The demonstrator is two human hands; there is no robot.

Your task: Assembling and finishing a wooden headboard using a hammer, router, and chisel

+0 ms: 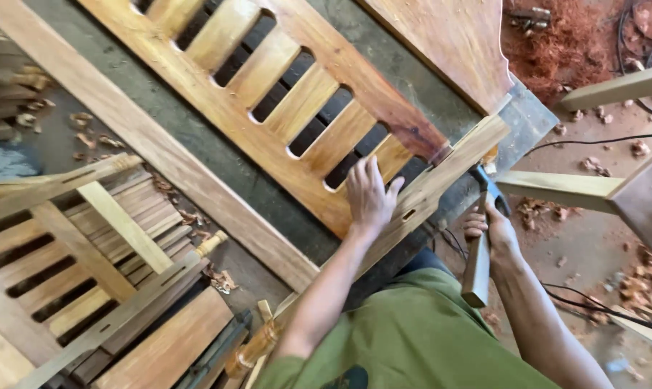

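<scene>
Across the tabletop lies a slatted frame, its near corner under the left hand, which rests flat with fingers spread. Just right, past the frame's post, the right hand grips a hammer; open floor lies beyond.

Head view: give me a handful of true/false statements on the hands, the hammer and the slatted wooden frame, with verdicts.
1. The left hand lies flat, fingers spread, on the slatted reddish-brown wooden frame. True.
2. The right hand grips a screwdriver. False: it grips a wooden-handled hammer with a dark metal head.
3. The hammer's head is close to the pale wooden end rail at the frame's corner. True.
4. The frame's slats are painted white. False: they are bare golden-brown wood.
5. The person wears a green shirt. True.
6. The floor is swept clean. False: wood chips and reddish sawdust lie on it.
</scene>
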